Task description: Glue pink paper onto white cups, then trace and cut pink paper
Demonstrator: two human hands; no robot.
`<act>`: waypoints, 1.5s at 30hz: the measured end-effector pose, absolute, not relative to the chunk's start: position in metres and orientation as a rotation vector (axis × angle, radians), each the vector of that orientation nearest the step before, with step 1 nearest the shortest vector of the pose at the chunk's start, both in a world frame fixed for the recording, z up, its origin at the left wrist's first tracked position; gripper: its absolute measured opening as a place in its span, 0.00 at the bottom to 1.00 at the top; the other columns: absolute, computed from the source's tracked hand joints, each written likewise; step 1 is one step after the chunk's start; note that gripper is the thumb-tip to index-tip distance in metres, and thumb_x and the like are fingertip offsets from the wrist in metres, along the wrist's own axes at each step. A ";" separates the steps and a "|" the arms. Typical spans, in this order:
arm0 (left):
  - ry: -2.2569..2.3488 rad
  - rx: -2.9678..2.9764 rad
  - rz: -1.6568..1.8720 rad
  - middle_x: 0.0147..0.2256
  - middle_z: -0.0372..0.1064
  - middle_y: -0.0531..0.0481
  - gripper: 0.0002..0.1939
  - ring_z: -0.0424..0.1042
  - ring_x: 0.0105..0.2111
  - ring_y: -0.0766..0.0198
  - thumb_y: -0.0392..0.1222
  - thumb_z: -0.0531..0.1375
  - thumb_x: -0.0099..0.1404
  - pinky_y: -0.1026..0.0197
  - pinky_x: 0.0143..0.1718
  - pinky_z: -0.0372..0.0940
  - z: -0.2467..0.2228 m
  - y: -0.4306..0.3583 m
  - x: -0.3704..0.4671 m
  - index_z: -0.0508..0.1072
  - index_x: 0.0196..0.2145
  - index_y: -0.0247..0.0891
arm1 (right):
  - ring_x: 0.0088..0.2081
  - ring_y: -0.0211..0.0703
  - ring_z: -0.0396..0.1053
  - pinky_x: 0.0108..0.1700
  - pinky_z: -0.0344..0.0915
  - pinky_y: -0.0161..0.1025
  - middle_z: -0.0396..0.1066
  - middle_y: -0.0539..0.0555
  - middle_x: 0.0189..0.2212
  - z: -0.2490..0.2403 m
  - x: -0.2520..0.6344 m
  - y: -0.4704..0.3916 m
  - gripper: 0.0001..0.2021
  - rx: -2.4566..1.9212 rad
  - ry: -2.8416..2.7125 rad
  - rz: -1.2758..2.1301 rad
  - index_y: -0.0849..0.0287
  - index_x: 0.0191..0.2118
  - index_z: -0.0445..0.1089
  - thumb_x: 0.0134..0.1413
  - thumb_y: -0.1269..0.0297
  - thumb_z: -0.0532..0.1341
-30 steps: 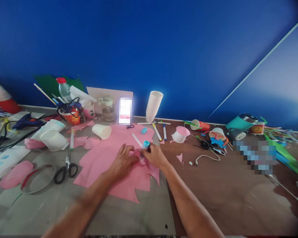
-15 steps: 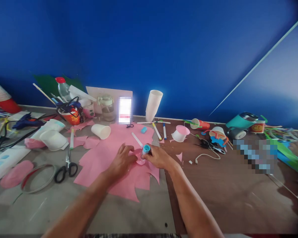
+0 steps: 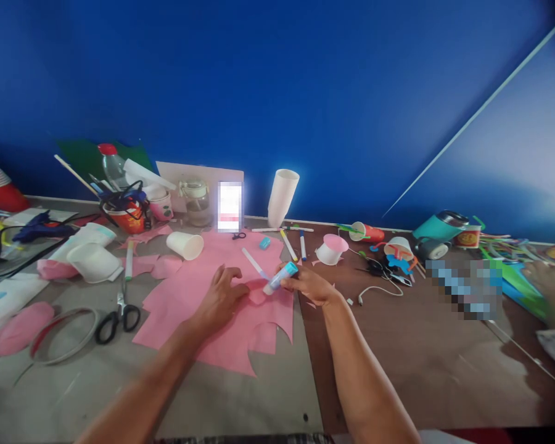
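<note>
My right hand [image 3: 311,285] grips a blue-and-white glue stick [image 3: 277,280], tilted with its pale end low over a small pink paper piece [image 3: 258,295]. My left hand [image 3: 222,293] rests on the large pink paper [image 3: 185,314], fingers curved and apart, its thumb side at the edge of the small piece. Whether the thumb presses that piece is hard to see. Beyond the hands lie a white marker [image 3: 253,261] and a small blue cap [image 3: 264,243]. A white paper cup [image 3: 185,245] lies on its side at the back of the pink paper.
Black-handled scissors [image 3: 119,317] and a tape roll [image 3: 65,336] lie at left. A tall stack of white cups [image 3: 283,197] stands by the blue wall. A pink-topped cup [image 3: 332,250] and a cable [image 3: 379,293] are at right. Another person's hand [image 3: 552,280] shows at far right.
My right hand has drawn slightly right and up, tipping the glue stick from near upright to a slant. My left fingers have lifted and parted somewhat from the small pink piece.
</note>
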State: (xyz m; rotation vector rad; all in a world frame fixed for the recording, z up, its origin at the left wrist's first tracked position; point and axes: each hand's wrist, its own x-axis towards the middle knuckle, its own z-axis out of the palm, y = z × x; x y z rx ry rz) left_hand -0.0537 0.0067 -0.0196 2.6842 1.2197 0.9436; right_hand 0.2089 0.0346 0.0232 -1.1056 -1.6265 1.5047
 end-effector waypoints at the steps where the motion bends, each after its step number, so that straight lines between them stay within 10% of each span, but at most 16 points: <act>1: 1.227 2.665 0.958 0.44 0.59 0.43 0.11 0.61 0.49 0.54 0.32 0.53 0.66 0.36 0.60 0.54 -0.020 0.007 -0.055 0.75 0.35 0.39 | 0.27 0.37 0.60 0.31 0.57 0.36 0.67 0.46 0.25 0.021 0.213 0.037 0.18 -1.098 -1.522 1.555 0.57 0.35 0.72 0.41 0.51 0.70; 9: 1.250 2.445 1.004 0.46 0.59 0.44 0.14 0.63 0.48 0.55 0.26 0.53 0.60 0.49 0.48 0.67 -0.021 0.011 -0.058 0.75 0.33 0.39 | 0.28 0.38 0.62 0.31 0.59 0.35 0.68 0.48 0.27 0.018 0.216 0.039 0.20 -1.001 -1.108 1.593 0.56 0.34 0.75 0.33 0.53 0.75; 30: 1.083 2.499 1.067 0.39 0.65 0.47 0.17 0.66 0.41 0.60 0.24 0.50 0.59 0.55 0.43 0.65 -0.022 0.013 -0.056 0.73 0.37 0.39 | 0.33 0.40 0.65 0.38 0.62 0.37 0.71 0.48 0.30 0.021 0.170 0.022 0.06 -1.168 -1.979 1.352 0.56 0.36 0.70 0.50 0.64 0.63; 36: 1.053 2.466 0.764 0.31 0.72 0.53 0.17 0.69 0.33 0.63 0.26 0.50 0.61 0.48 0.56 0.55 -0.006 0.007 -0.056 0.72 0.39 0.42 | 0.33 0.40 0.66 0.39 0.62 0.38 0.71 0.48 0.30 0.022 0.169 0.023 0.04 -1.135 -2.037 1.311 0.57 0.33 0.69 0.52 0.64 0.62; 45: 0.905 2.461 0.760 0.28 0.72 0.52 0.13 0.67 0.30 0.63 0.24 0.50 0.56 0.58 0.41 0.60 0.003 0.006 -0.056 0.70 0.28 0.38 | 0.32 0.38 0.65 0.37 0.61 0.35 0.70 0.47 0.28 0.030 0.160 0.019 0.03 -1.200 -2.040 1.302 0.58 0.33 0.69 0.49 0.68 0.63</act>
